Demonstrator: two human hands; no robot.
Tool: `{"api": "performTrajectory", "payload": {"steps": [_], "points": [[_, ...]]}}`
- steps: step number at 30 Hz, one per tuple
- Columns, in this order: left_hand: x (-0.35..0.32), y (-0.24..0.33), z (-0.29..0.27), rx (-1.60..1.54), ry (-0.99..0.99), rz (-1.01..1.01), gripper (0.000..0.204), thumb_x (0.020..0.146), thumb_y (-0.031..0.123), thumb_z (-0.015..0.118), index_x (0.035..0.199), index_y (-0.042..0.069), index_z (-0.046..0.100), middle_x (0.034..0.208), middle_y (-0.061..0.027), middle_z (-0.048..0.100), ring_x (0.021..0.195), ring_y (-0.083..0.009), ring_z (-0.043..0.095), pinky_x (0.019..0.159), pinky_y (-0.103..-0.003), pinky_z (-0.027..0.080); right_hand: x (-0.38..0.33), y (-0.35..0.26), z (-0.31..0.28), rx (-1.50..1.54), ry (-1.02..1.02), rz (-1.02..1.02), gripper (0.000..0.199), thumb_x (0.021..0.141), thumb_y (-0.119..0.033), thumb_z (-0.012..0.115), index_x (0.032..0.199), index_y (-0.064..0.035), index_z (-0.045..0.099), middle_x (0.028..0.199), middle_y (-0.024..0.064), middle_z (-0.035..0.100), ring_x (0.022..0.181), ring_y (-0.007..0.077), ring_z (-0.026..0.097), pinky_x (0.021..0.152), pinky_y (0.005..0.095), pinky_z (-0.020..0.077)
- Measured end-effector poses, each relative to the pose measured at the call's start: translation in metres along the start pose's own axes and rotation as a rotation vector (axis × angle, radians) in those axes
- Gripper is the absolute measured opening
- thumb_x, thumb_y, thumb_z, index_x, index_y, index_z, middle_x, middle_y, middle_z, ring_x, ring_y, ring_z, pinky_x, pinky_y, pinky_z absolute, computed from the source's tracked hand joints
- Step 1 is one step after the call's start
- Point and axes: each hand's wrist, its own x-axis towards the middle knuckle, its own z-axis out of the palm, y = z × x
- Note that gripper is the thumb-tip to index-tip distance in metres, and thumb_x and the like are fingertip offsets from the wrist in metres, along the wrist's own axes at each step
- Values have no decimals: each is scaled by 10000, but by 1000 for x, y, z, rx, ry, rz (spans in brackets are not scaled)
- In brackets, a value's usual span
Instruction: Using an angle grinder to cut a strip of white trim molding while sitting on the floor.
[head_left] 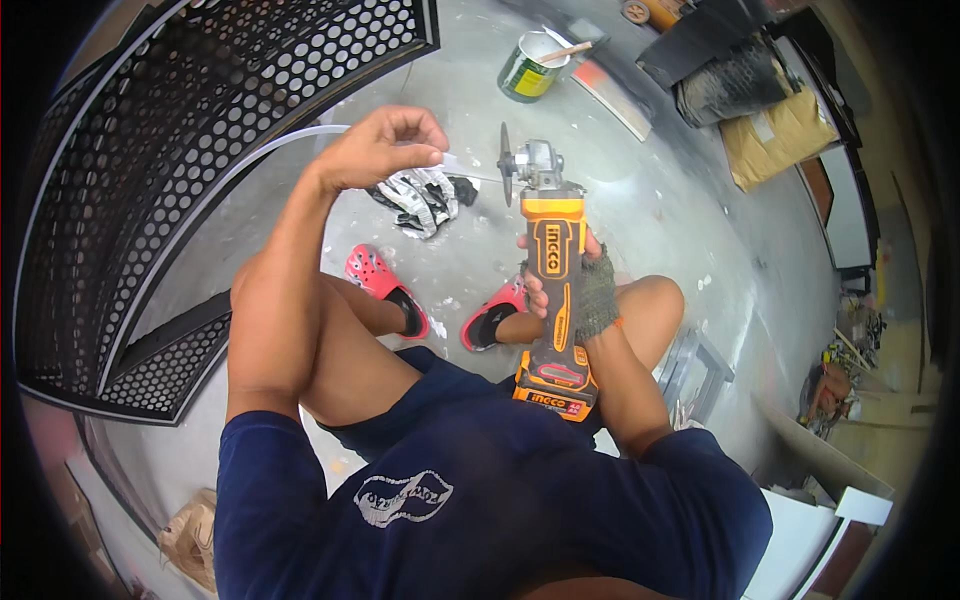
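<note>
My bare left hand (385,148) pinches a thin, pale flexible strip (272,150) between thumb and fingers. The strip curves away to the left past the wrist, and its short end points right toward the grinder's disc. Around the body of a yellow and black cordless angle grinder (553,250) my right hand (594,285) is closed, wearing a dark fingerless knit glove. The grinder stands head away from me, its battery near my lap. Its thin cutting disc (506,165) faces the strip's end; whether they touch I cannot tell.
Black perforated metal panels (225,110) fill the left side. A crumpled black-and-white cloth (425,200) lies on the grey floor below my left hand. Ahead stands an open paint can (532,68) with a stick. A brown package (778,138) and clutter line the right.
</note>
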Motion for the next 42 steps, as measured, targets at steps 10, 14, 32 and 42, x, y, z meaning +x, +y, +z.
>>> {"api": "performTrajectory", "payload": {"steps": [10,14,32,42], "points": [[13,3,10,22,20,4,147,859,127,715,917,33,618,858,11,629,798,-62,573,741,-222,471,-39,-31,-29,-26,128,10,730,892,-585,535,1323,-2,459,1093,277,598,932,385,668,870,536,536],[16,6,11,19,26,34,154,856,140,726,898,36,622,839,12,626,784,-58,568,723,-224,465,-51,-23,-11,-293,344,-81,715,873,-680,504,1209,-50,527,894,159,639,714,213,675,592,313,580],[1,-10,11,94,46,65,108,866,100,697,918,33,630,869,-4,636,810,-68,575,748,-232,481,-30,15,-18,18,153,72,938,809,-810,418,1259,12,460,758,163,560,588,249,587,530,380,508],[6,-19,5,252,90,75,103,874,92,685,921,12,640,858,-11,640,818,-83,582,770,-248,488,-18,16,-32,85,43,204,954,815,-803,420,1304,16,420,804,186,576,610,269,614,556,406,525]]}}
